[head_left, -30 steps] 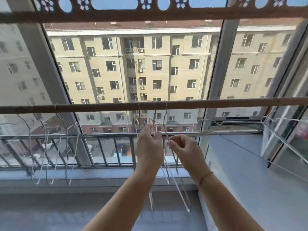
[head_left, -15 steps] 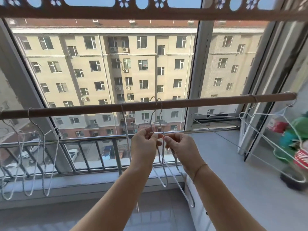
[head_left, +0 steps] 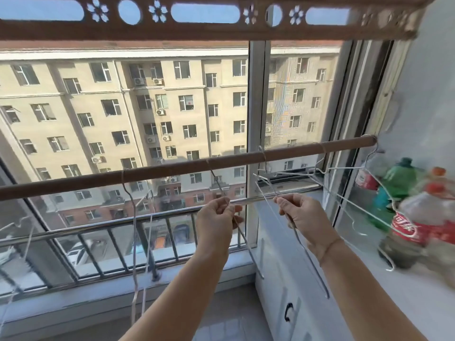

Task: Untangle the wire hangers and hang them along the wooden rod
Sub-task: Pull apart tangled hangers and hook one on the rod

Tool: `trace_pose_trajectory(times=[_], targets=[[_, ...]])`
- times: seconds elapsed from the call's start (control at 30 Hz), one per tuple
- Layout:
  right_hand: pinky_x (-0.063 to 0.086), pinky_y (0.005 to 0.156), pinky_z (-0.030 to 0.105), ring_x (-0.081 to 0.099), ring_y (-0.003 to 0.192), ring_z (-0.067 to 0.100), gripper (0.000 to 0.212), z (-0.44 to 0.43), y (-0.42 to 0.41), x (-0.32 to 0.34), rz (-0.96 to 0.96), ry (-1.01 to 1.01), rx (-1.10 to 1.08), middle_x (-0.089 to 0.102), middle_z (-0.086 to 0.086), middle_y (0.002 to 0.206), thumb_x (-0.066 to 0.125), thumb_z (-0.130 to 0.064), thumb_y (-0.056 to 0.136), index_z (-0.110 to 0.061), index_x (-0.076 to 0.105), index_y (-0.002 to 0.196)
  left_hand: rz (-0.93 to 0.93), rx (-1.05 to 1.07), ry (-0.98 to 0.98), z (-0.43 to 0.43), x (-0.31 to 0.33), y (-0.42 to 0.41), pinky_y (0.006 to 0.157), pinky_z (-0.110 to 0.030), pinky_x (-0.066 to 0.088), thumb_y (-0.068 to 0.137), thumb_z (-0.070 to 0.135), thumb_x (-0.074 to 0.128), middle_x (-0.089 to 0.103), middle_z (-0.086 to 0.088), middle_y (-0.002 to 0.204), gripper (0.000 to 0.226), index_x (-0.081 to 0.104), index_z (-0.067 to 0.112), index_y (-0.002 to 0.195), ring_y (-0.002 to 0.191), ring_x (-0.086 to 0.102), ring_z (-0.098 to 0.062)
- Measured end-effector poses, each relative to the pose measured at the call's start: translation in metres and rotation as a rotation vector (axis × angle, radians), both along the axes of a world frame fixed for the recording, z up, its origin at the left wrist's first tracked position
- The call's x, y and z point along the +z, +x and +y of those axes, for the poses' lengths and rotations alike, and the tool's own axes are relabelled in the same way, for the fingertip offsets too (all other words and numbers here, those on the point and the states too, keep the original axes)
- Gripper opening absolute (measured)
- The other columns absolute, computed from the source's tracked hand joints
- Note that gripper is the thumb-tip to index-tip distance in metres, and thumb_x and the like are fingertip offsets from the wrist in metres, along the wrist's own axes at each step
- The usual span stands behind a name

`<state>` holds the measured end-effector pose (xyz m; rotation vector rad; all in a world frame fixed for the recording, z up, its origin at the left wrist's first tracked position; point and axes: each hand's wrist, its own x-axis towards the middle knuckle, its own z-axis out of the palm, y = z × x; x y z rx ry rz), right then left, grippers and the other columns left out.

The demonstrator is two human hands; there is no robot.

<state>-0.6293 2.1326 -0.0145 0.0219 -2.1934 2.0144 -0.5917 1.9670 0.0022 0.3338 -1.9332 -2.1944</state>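
A brown wooden rod (head_left: pixel 172 169) crosses the window, rising to the right. My left hand (head_left: pixel 216 219) pinches a thin wire hanger (head_left: pixel 248 247) whose hook sits on the rod at the middle. My right hand (head_left: pixel 299 214) grips a second wire hanger (head_left: pixel 310 262), hooked on the rod further right. A third hanger (head_left: pixel 134 230) dangles alone from the rod to the left. More tangled hangers (head_left: pixel 344 193) hang near the rod's right end, over the sill.
Plastic bottles (head_left: pixel 413 217) stand on the white sill at right, blurred. A metal railing (head_left: pixel 98 230) runs below the rod outside the glass. A white cabinet (head_left: pixel 295 303) sits under the sill. Window frame post (head_left: pixel 253 119) stands behind the rod.
My hands have drawn apart, each now holding its own hanger, the right one shifted right along the rod. The view has swung right, bringing bottles into sight.
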Motion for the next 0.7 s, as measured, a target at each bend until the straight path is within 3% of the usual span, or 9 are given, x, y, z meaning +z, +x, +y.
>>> trace_pose_trajectory(times=[0.1,0.23,0.53,0.63,0.7], targets=[[0.033,0.04,0.018,0.037,0.038,0.007,0.012,0.003,-0.003,-0.002,-0.004,0.008,-0.005,0.056,0.003,0.059,0.058,-0.013,0.089,-0.011,0.067,0.081,0.004,0.01,0.001,-0.003,-0.002,-0.003,0.077,-0.039,0.057,0.092,0.001,0.051,0.071,-0.012,0.087,0.019,0.059,0.006,0.108,0.069,0.063,-0.022],[0.034,0.045,0.021,0.037,0.046,0.012,0.011,-0.001,-0.001,-0.004,-0.015,-0.005,0.026,0.057,0.003,0.059,0.06,-0.013,0.088,-0.005,0.068,0.085,0.003,0.024,-0.023,-0.007,-0.003,-0.003,0.063,-0.023,0.055,0.092,0.003,0.052,0.072,-0.009,0.085,0.014,0.059,0.014,0.098,0.061,0.06,-0.014],[0.037,0.043,0.009,0.046,0.052,0.01,0.012,-0.009,-0.005,-0.01,-0.022,0.007,0.066,0.058,0.006,0.062,0.057,-0.01,0.089,-0.004,0.067,0.087,-0.029,0.006,-0.025,-0.007,0.0,-0.008,0.063,-0.023,0.054,0.091,0.003,0.054,0.072,-0.007,0.083,0.02,0.06,0.008,0.11,0.063,0.06,-0.015],[0.04,0.045,0.009,0.051,0.048,0.005,0.013,-0.012,-0.003,-0.009,-0.022,0.012,0.098,0.06,0.007,0.064,0.055,-0.008,0.09,-0.002,0.067,0.089,-0.039,0.026,-0.036,-0.008,-0.001,-0.006,0.055,-0.016,0.052,0.091,0.003,0.055,0.072,-0.012,0.09,0.022,0.059,0.007,0.111,0.061,0.059,-0.014],[0.043,0.049,0.009,0.055,0.056,0.007,0.013,-0.013,0.0,-0.008,-0.023,0.037,0.113,0.063,0.006,0.069,0.055,-0.01,0.09,-0.004,0.066,0.092,-0.043,0.037,-0.039,-0.01,-0.002,-0.004,0.053,-0.015,0.051,0.09,0.004,0.056,0.072,-0.014,0.092,0.022,0.06,0.005,0.112,0.062,0.06,-0.015]])
